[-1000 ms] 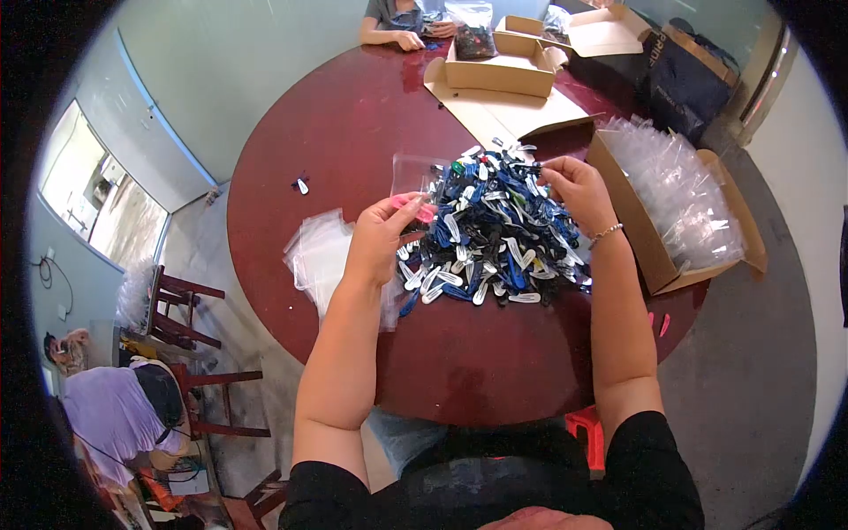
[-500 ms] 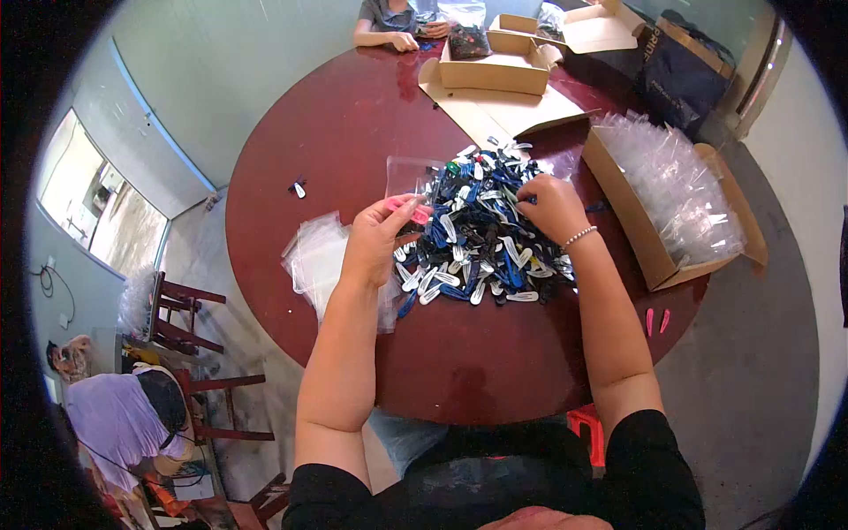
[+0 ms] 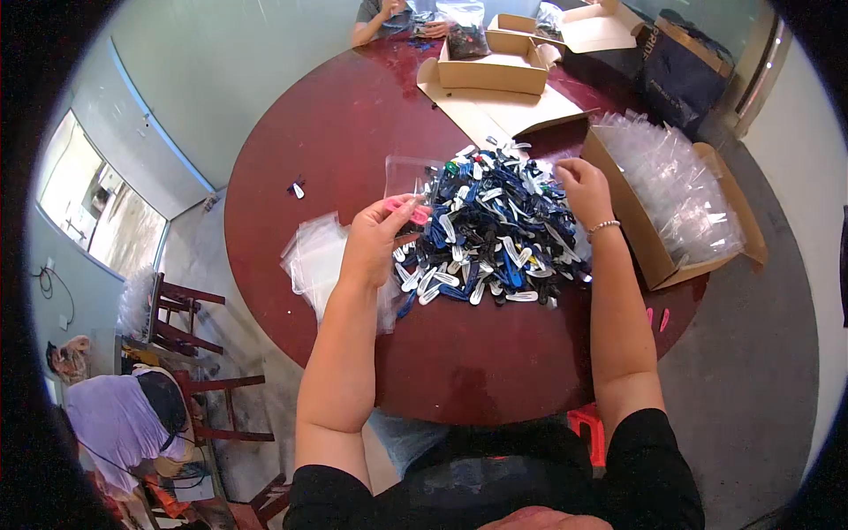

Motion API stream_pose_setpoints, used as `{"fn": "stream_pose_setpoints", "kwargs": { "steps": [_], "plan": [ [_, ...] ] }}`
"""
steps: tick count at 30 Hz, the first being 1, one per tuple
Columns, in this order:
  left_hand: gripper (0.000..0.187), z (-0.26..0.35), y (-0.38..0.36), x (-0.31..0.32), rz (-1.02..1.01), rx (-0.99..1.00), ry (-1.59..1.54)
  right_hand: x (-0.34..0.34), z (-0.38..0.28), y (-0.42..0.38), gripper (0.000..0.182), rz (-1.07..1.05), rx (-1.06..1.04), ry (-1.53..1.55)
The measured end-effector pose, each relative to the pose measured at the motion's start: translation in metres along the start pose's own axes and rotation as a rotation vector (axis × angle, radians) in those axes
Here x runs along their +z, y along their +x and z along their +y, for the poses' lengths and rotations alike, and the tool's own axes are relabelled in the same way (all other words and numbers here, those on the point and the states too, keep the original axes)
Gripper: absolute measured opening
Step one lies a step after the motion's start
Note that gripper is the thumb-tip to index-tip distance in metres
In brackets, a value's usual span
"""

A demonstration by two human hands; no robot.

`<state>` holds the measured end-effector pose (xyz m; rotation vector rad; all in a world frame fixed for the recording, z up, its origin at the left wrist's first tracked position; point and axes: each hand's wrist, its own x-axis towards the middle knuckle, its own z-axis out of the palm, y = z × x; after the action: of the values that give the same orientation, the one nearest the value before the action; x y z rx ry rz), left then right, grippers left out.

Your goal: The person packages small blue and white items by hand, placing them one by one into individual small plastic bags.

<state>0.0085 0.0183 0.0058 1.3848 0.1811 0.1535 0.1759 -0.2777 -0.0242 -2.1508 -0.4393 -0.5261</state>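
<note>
My left hand (image 3: 374, 233) is closed, thumb against fingers, on pink hair clips (image 3: 419, 215). A clear plastic bag (image 3: 408, 165) stands up just beyond these fingers, overlapping the left edge of the pile. In front of me lies a heap of snap hair clips (image 3: 477, 231), mostly white, blue and black. My right hand (image 3: 586, 191) is over the heap's right edge, thumb and fingers drawn together; what they pinch, if anything, I cannot tell. Flat clear bags (image 3: 316, 261) lie stacked beside my left forearm.
A carton of clear bags (image 3: 667, 190) stands right of the heap. Two pink clips (image 3: 664, 320) lie near the right table edge, one partly covered by my arm. An open cardboard box (image 3: 495, 75) is at the back, beside another person (image 3: 380, 25). Loose clips (image 3: 298, 189) lie on the left.
My right hand has moved right, from over the heap's upper right part to its right edge. My left hand stays with the pink clips. Across the table, the person's hand has risen.
</note>
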Motion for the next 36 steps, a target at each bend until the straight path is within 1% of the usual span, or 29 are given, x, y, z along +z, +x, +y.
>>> {"fn": "stream_pose_setpoints", "kwargs": {
  "steps": [1,5,7,8,9,11,12,13,15,16,17,19,20,22,25,27,29,30,32,33,35,36],
  "plan": [
    [0.023,0.001,0.000,0.001,0.004,-0.008,0.004,-0.004,0.002,0.000,0.021,0.015,0.011,-0.094],
    [0.024,-0.001,0.001,0.001,-0.007,0.001,0.013,0.000,0.015,-0.006,0.018,-0.006,0.052,-0.122],
    [0.023,-0.002,0.001,0.000,0.000,-0.011,-0.009,0.008,0.007,-0.010,0.020,-0.137,-0.013,-0.256],
    [0.023,-0.002,0.001,0.001,0.000,-0.010,-0.008,0.009,0.004,-0.015,0.021,-0.226,0.008,-0.331],
    [0.023,-0.001,0.001,0.001,0.000,-0.003,-0.006,0.013,0.008,-0.015,0.021,-0.226,0.008,-0.330],
    [0.022,-0.002,0.000,0.002,0.005,0.002,-0.003,0.023,0.015,-0.014,0.019,-0.261,-0.222,-0.274],
    [0.022,-0.001,0.001,0.002,0.004,-0.005,-0.005,0.015,-0.008,-0.016,0.016,-0.291,-0.100,-0.341],
    [0.022,-0.001,0.001,0.001,0.008,-0.010,-0.008,0.013,-0.013,-0.017,0.016,-0.296,-0.109,-0.338],
    [0.022,-0.002,0.002,-0.001,0.002,0.003,-0.029,0.015,-0.024,-0.016,0.016,-0.259,-0.051,-0.073],
    [0.021,-0.003,0.003,-0.002,0.020,0.006,-0.037,0.013,-0.031,-0.016,0.021,-0.275,-0.059,-0.063],
    [0.021,-0.004,0.004,-0.003,0.030,0.013,-0.023,0.013,-0.039,-0.016,0.021,-0.284,-0.071,-0.059],
    [0.021,-0.007,0.007,-0.007,0.037,0.029,-0.028,0.014,-0.063,-0.019,0.021,-0.292,-0.089,0.074],
    [0.021,-0.008,0.008,-0.008,0.040,0.033,-0.025,0.011,-0.078,-0.020,0.023,-0.364,-0.042,0.098],
    [0.020,-0.007,0.008,-0.009,0.041,0.035,-0.029,0.018,-0.088,-0.022,0.022,-0.322,-0.180,0.055],
    [0.020,-0.007,0.010,-0.009,0.061,0.024,-0.066,0.036,-0.097,-0.017,0.020,-0.328,-0.238,0.059],
    [0.019,-0.011,0.012,-0.011,0.062,0.032,-0.085,0.050,-0.101,-0.004,0.019,-0.335,-0.280,0.021],
    [0.017,-0.012,0.014,-0.011,0.072,0.032,-0.127,0.070,-0.104,0.013,0.021,-0.365,-0.327,-0.045],
    [0.017,-0.011,0.014,-0.012,0.074,0.040,-0.121,0.080,-0.105,0.017,0.024,-0.336,-0.378,-0.147],
    [0.019,-0.011,0.016,-0.015,0.094,0.034,-0.117,0.101,-0.105,0.028,0.026,-0.372,-0.360,-0.224],
    [0.020,-0.010,0.016,-0.016,0.100,0.044,-0.102,0.109,-0.108,0.030,0.024,-0.370,-0.390,-0.287],
    [0.022,-0.010,0.017,-0.017,0.115,0.049,-0.081,0.116,-0.109,0.035,0.024,-0.522,-0.331,-0.533],
    [0.022,-0.010,0.017,-0.018,0.122,0.057,-0.086,0.113,-0.109,0.034,0.019,-0.476,-0.376,-0.573]
  ]
}}
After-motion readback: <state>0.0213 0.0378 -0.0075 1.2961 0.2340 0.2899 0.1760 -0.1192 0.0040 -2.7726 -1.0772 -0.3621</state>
